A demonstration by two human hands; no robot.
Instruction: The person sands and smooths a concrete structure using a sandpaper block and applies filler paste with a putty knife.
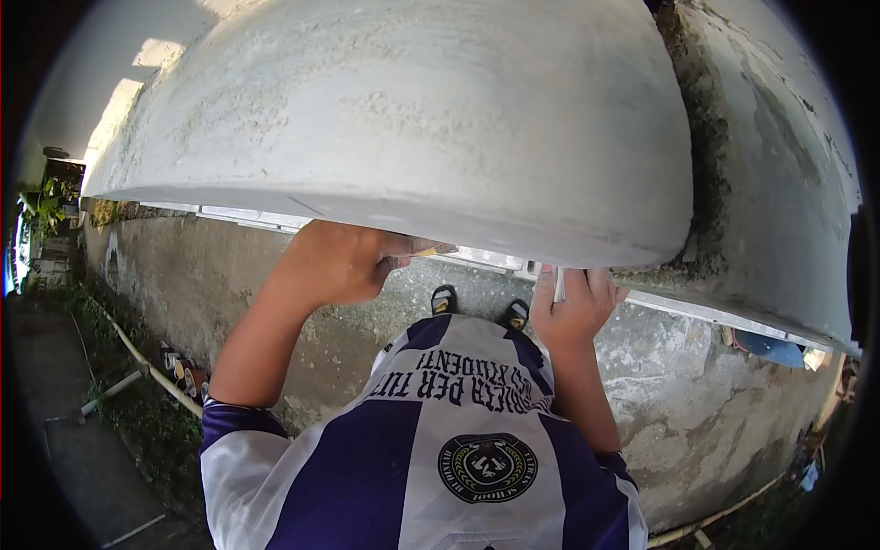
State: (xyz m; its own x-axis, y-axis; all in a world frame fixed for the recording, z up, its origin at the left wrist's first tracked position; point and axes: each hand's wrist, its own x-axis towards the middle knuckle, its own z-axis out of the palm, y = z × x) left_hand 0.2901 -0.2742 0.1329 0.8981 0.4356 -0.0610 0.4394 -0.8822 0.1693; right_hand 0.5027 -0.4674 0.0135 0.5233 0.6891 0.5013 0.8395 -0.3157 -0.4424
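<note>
My left hand (341,263) is closed, thumb and index finger pinching a thin flat piece with a yellowish edge (434,248) just under the lower edge of a grey plastered ledge (440,119). The ledge hides most of that piece, and I cannot tell its kind. To the right, my right hand (576,307) reaches up with its fingers stretched and a gap between them, fingertips right at the ledge's bottom edge and partly hidden by it. Both hands look dusty with pale powder.
A plastered wall (770,165) joins on the right across a dark rough gap. Below the ledge runs a white slatted strip (490,259). My sandalled feet (445,299) stand on stained concrete (678,385). Bamboo poles (137,344) and plants (50,203) lie to the left.
</note>
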